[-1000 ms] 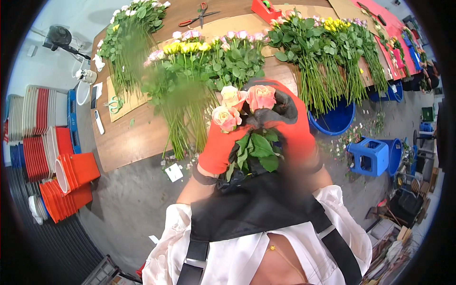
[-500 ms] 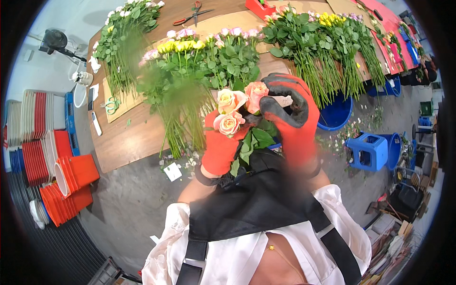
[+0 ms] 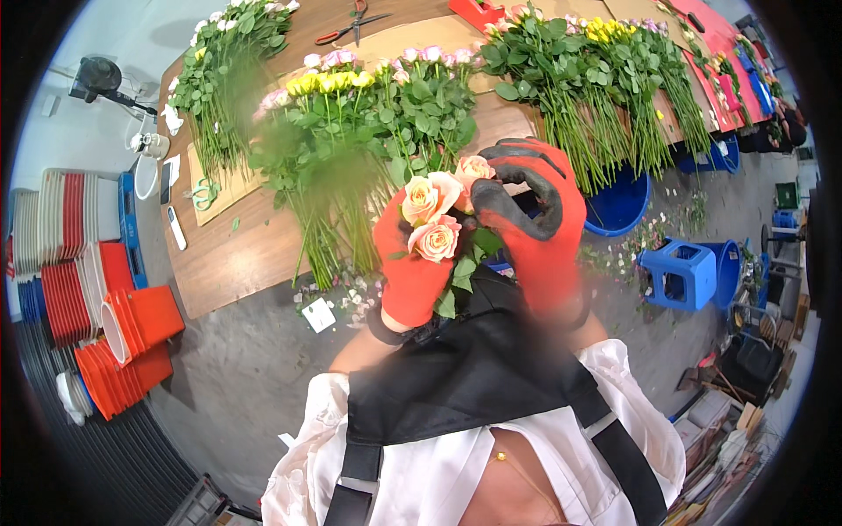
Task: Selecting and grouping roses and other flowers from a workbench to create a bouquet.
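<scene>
Three peach roses are bunched in front of my chest: one rose (image 3: 429, 198) at the upper left, a lower rose (image 3: 435, 238) and a third rose (image 3: 474, 168) at the right. My left hand (image 3: 414, 272), in a red glove with dark fingers, is closed round them below the blooms; its fingers are partly hidden. Green leaves (image 3: 465, 270) hang beneath. My right hand (image 3: 539, 206), gloved in red and black, has thumb and fingertips curled against the right-hand rose's outer edge.
Long-stemmed roses (image 3: 333, 149) lie in rows across the wooden table (image 3: 232, 280), with red-handled scissors (image 3: 353, 24) and green-handled scissors (image 3: 205, 194). A blue stool (image 3: 678, 276) and blue bucket (image 3: 618, 206) stand right. Orange buckets (image 3: 140, 320) are stacked left.
The pale petal that stuck out between my right thumb and fingers no longer shows there. My right fingers have come against the right-hand rose. The bunch has shifted slightly.
</scene>
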`<act>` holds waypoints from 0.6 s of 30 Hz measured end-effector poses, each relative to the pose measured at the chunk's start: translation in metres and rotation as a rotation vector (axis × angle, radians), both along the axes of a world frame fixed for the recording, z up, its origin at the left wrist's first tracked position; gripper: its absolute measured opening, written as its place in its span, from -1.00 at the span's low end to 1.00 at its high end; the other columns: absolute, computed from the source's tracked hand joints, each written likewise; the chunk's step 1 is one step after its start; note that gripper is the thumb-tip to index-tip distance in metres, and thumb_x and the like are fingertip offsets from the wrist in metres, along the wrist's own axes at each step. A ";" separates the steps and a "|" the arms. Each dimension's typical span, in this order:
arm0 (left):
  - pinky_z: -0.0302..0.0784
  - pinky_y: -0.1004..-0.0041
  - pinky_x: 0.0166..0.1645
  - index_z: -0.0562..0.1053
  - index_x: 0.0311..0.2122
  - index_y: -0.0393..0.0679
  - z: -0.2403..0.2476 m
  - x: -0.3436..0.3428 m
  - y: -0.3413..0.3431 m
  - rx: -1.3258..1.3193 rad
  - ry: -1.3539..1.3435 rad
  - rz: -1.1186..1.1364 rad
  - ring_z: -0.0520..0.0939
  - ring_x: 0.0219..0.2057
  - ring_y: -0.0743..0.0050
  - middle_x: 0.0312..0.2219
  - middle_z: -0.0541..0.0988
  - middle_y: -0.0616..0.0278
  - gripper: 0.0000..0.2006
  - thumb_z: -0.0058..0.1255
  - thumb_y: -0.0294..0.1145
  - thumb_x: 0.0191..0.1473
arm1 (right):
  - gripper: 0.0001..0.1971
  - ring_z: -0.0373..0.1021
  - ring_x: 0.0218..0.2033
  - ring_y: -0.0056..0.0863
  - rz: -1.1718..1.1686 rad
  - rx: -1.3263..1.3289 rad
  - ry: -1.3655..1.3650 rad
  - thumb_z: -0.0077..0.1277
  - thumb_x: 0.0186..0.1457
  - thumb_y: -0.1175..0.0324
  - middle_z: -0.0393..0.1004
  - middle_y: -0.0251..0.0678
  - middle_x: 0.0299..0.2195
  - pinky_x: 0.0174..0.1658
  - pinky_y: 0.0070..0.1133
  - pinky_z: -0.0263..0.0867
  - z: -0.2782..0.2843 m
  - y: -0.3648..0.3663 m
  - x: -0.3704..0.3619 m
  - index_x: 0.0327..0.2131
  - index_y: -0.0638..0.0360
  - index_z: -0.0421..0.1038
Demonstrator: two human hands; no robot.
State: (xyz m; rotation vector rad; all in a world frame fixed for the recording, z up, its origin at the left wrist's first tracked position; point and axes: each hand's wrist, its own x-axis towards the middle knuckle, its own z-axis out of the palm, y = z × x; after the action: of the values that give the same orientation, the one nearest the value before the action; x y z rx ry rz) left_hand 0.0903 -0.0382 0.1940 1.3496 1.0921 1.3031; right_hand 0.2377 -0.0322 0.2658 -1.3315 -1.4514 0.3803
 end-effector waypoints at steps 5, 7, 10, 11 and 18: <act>0.56 0.48 -0.21 0.34 0.03 -0.28 0.004 0.002 0.001 -0.001 -0.192 0.044 0.61 -0.30 0.46 -0.25 0.55 0.20 -0.46 0.17 -0.66 -0.13 | -0.74 0.41 -0.17 -0.21 -0.025 0.064 0.019 0.29 -0.24 0.46 0.53 -0.27 -0.30 0.01 -0.35 0.25 0.000 -0.007 0.002 -0.37 0.17 0.50; 0.54 0.52 -0.24 0.37 0.01 -0.26 0.006 -0.002 0.003 -0.109 -0.222 -0.045 0.59 -0.33 0.52 -0.30 0.56 0.27 -0.48 0.20 -0.62 -0.15 | -0.76 0.41 -0.14 -0.21 -0.038 0.137 0.032 0.27 -0.22 0.50 0.53 -0.28 -0.28 0.08 -0.28 0.23 -0.005 -0.010 0.000 -0.37 0.17 0.51; 0.45 0.45 -0.06 0.37 0.03 -0.23 -0.001 -0.005 0.005 0.012 0.015 -0.040 0.55 -0.19 0.46 -0.12 0.51 0.25 -0.46 0.14 -0.72 -0.16 | -0.76 0.41 -0.11 -0.19 0.007 0.231 0.109 0.26 -0.20 0.48 0.54 -0.28 -0.26 0.14 -0.21 0.19 -0.015 -0.013 -0.002 -0.36 0.16 0.51; 0.45 0.45 -0.15 0.41 0.00 -0.19 -0.012 -0.004 0.010 -0.040 -0.080 -0.017 0.54 -0.28 0.49 -0.24 0.51 0.30 -0.47 0.19 -0.63 -0.19 | -0.76 0.41 -0.11 -0.19 0.009 0.234 0.109 0.26 -0.20 0.48 0.54 -0.28 -0.26 0.14 -0.21 0.19 -0.020 -0.014 0.001 -0.36 0.16 0.51; 0.47 0.47 -0.34 0.49 -0.23 -0.09 -0.041 -0.010 0.018 0.060 -0.118 0.074 0.56 -0.44 0.41 -0.45 0.54 0.34 -0.59 0.28 -0.38 -0.32 | -0.66 0.38 -0.04 -0.22 0.280 0.202 0.279 0.13 -0.05 0.29 0.50 -0.15 -0.17 0.17 -0.25 0.14 -0.009 -0.011 0.025 -0.20 0.29 0.47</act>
State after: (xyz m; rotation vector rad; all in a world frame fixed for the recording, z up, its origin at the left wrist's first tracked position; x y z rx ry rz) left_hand 0.0808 -0.0203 0.1531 1.2689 1.0370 1.4610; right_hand 0.2630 -0.0427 0.2567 -0.8767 -1.3996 0.5628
